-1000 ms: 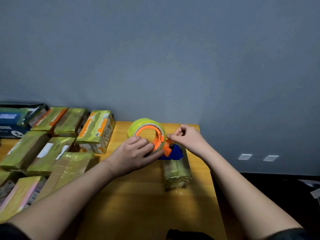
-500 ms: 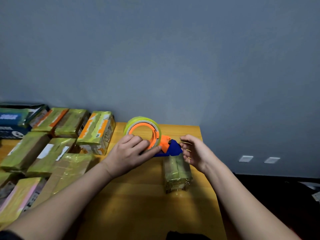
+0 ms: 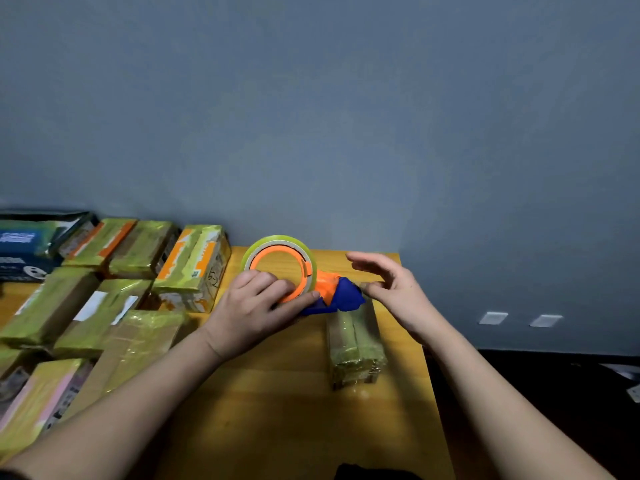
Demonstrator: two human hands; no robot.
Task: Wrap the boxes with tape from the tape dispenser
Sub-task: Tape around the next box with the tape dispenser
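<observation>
A tape dispenser (image 3: 304, 278) with an orange ring, a yellowish tape roll and a blue head sits at the far end of a small taped box (image 3: 355, 344) on the wooden table (image 3: 284, 410). My left hand (image 3: 258, 308) grips the orange ring, fingers curled through it and thumb along its lower edge. My right hand (image 3: 391, 292) hovers just right of the blue head, above the box's far end, with relaxed spread fingers and nothing in it. The box lies lengthwise, wrapped in greenish tape.
Several taped boxes (image 3: 194, 268) are packed together on the left half of the table, with a dark blue printed box (image 3: 24, 247) at the far left. A grey wall stands right behind the table. The table's right edge drops to a dark floor.
My right hand let go of the tape near the dispenser's head, moved right and opened its fingers. The dispenser shifted slightly left with my left hand still on it.
</observation>
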